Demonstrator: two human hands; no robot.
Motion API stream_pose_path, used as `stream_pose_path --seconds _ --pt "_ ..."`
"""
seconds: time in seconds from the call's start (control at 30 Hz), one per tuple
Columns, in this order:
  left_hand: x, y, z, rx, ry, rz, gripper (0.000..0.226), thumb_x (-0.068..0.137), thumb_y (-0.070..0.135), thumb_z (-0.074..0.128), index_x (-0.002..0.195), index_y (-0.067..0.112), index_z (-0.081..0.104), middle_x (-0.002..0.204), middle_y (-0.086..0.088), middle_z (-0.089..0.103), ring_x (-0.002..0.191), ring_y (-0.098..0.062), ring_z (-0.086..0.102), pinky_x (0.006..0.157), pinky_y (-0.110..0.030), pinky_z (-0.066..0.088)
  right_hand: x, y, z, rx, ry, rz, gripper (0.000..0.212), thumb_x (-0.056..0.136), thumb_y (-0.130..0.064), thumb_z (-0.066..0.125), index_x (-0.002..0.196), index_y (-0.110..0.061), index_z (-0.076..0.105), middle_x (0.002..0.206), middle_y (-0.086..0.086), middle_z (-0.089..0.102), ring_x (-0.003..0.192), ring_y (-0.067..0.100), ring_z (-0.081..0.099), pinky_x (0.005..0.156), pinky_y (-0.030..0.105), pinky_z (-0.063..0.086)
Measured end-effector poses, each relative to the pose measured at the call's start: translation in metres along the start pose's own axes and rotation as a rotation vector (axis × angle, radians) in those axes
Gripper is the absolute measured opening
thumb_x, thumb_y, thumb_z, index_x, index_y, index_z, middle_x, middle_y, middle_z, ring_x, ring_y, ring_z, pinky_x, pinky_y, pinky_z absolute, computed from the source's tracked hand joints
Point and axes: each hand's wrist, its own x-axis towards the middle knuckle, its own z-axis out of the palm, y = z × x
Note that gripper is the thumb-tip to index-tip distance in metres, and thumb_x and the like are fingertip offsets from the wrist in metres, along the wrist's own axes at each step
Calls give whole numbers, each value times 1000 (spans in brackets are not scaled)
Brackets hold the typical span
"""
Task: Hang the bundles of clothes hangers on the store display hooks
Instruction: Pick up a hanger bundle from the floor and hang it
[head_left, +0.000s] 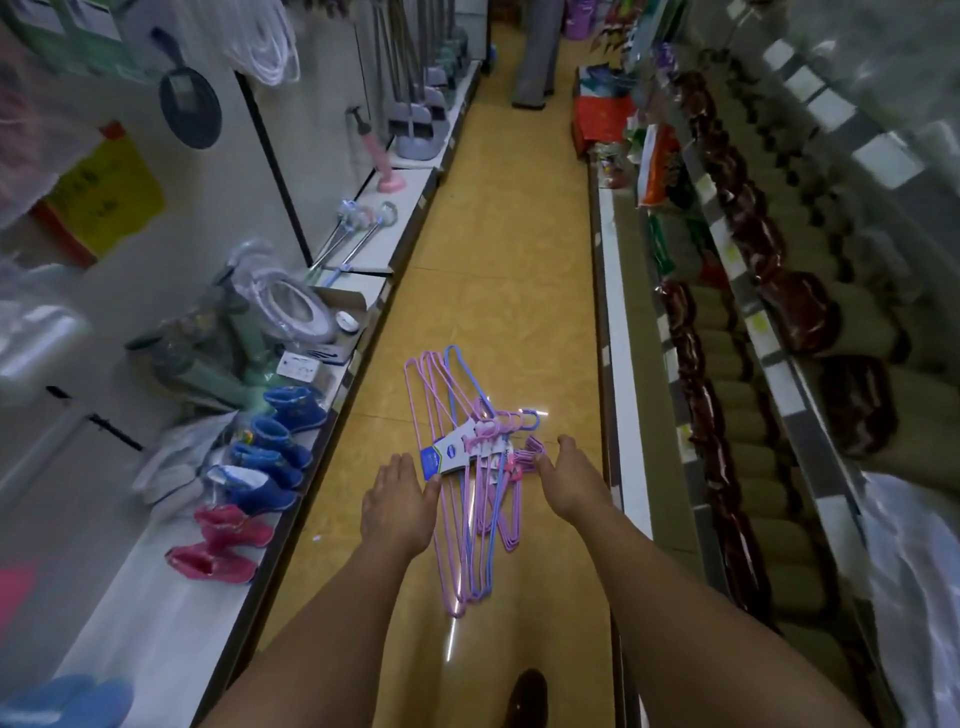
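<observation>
Several bundles of pink, purple and blue clothes hangers (467, 467) lie in a loose pile on the yellow floor of the aisle, with white and blue paper labels (441, 457) around their necks. My left hand (397, 501) reaches down at the pile's left side, fingertips touching the labelled part. My right hand (569, 480) is at the pile's right side, fingers curled at a small purple bundle (530, 452). I cannot tell whether either hand grips anything. No display hooks can be made out.
A low white shelf (171, 597) on the left carries blue boots (275, 441) and pink boots (223, 540). Shelves of dark red packets (795, 312) line the right. A person's legs (535, 52) stand far down the aisle. A dark shoe tip (527, 696) shows below.
</observation>
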Motion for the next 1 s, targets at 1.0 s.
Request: stream_pose_path --seconds 1.0 --pt "352 -144 461 -190 -224 54 48 103 30 25 151 26 18 142 -10 46 125 -30 47 94 -34 39 409 182 416 -162 -182 -24 45 104 -31 31 138 -2 36 141 18 44 128 34 43 97 37 38"
